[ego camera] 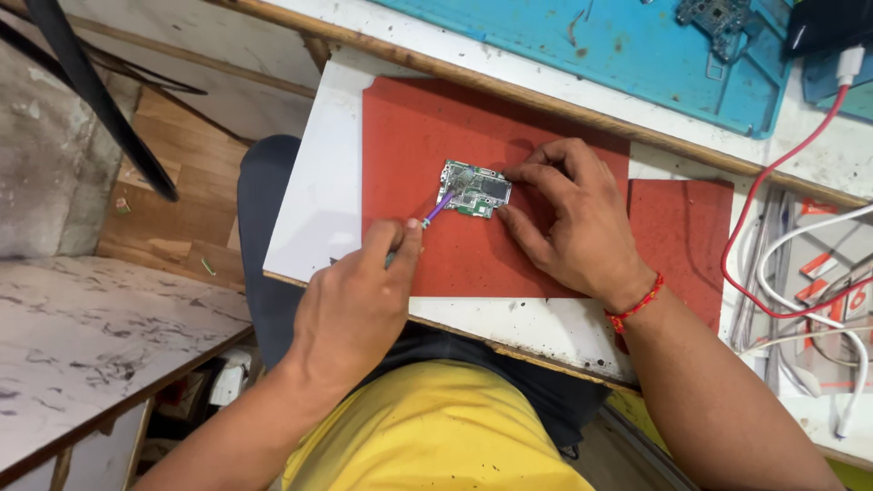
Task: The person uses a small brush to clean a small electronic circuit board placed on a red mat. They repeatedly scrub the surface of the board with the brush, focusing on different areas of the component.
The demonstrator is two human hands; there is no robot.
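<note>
- Nearest the camera, the person's left hand (355, 305) has its grip closed on a thin purple-tipped tool (437, 208), thumb and fingers pinched round the handle, which lies mostly hidden in the fist.
- The tool's tip reaches up and to the right onto the left edge of a small green circuit board (476, 189); from this angle it appears to touch the board, though contact cannot be confirmed.
- The right hand (573, 223), a red thread bracelet (636, 305) at its wrist, has its grip closed lightly on the board's right side, fingertips pressing the upper and lower right edges to steady it flat.
- The board lies on a red mat (409, 136), toward the middle of the white desk (314, 195), between the two hands and well in from the near edge.
- Judged from the pose, the step in hand is fine probing or prying at the board's left end; the next move would seem to call for a steady, small push of the tip while the right hand keeps the board from sliding.
- A second red mat (687, 227) sits at the right, with red and white cables (773, 264) beyond it at the desk's right edge.
- Farthest off, along the far edge, a blue work mat (591, 45) carries another circuit board (718, 14).
</note>
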